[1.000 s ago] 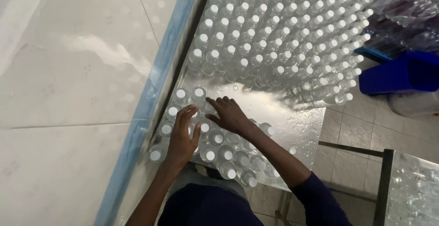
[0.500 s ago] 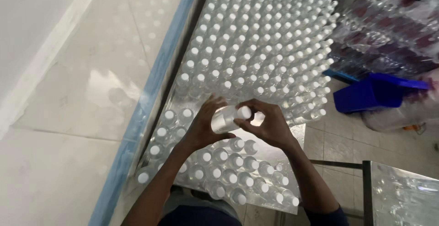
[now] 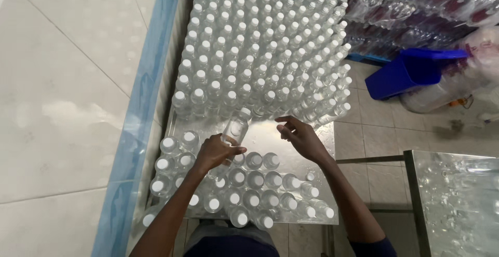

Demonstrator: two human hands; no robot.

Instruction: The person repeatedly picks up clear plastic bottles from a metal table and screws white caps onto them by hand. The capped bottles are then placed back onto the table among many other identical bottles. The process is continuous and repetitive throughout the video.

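Steel tabletop (image 3: pixel 312 132), wet and shiny, ran from 6 toward 12 o'clock beside pale wall tiles. At 12 o'clock a dense block of capped clear plastic bottles (image 3: pixel 265 43) already stood in tidy rows; a looser cluster (image 3: pixel 244 189) at 6 o'clock remained, judging by the bare strip between. The left hand (image 3: pixel 215 153) was clamped on one slim bottle (image 3: pixel 235 129), tilted toward 1 o'clock. The right hand (image 3: pixel 301 140) hovered open, apart, just beside it.

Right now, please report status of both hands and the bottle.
Left hand grips clear bottle, tilted. Right hand open, empty, beside it. Capped bottles packed ahead.
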